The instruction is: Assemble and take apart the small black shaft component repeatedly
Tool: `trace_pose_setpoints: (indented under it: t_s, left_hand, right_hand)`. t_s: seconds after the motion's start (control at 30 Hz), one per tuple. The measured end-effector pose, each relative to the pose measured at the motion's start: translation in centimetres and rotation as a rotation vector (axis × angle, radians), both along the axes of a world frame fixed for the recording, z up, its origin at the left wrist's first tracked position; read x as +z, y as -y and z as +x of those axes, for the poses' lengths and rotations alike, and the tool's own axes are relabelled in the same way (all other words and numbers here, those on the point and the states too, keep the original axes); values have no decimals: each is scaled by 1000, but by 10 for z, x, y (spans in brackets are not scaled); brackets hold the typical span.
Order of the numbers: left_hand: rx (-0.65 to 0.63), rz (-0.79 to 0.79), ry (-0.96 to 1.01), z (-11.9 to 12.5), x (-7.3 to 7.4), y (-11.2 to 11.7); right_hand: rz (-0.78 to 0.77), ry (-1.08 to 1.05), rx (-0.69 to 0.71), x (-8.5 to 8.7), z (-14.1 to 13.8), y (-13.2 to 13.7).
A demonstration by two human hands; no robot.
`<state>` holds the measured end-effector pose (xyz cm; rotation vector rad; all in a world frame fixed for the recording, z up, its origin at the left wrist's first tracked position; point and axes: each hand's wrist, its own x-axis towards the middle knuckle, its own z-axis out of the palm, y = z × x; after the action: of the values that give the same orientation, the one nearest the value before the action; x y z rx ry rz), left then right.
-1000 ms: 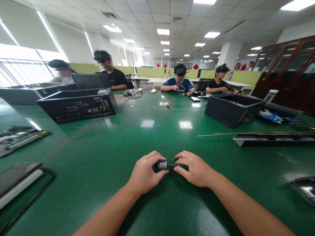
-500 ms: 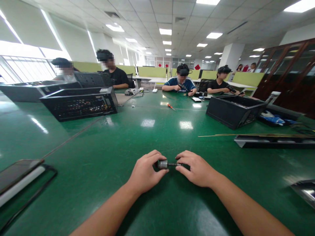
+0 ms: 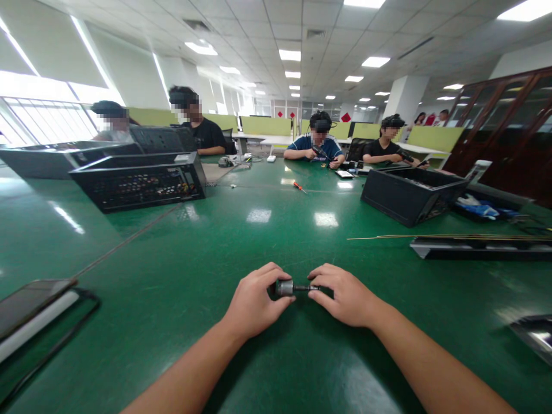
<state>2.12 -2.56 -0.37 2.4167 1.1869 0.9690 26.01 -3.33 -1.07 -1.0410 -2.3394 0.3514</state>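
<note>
Left hand [image 3: 254,305] pinches the metal cylinder [image 3: 285,288]; right hand [image 3: 345,294] pinches the thin shaft [image 3: 301,288] — both aligned over the green table [image 3: 276,244]. They appear joined; from here, I cannot tell how tightly.

The cylindrical piece [image 3: 285,288] looks like bare grey metal with a dull sheen, and its thin shaft [image 3: 301,288] like darker metal. The desk [image 3: 276,244] has a smooth, glossy green surface that mirrors the ceiling lights [image 3: 289,55]. The perforated computer case [image 3: 142,187] looks like matt black metal; the black box [image 3: 388,198] is smooth with a soft sheen. The screwdriver [image 3: 297,186] has an orange, plastic-looking handle. The cabinet [image 3: 509,135] shows polished reddish-brown wood around glossy glass panes [image 3: 529,106], and the black T-shirt [image 3: 209,135] is matt cloth.
</note>
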Motion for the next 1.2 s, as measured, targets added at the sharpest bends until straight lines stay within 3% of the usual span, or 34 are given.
trace_pose_setpoints:
  t_s: [1.2]
  left_hand:
    - [10, -24, 46, -3, -2, -4]
  right_hand:
    - [-21, -14, -1, -1, 6, -4]
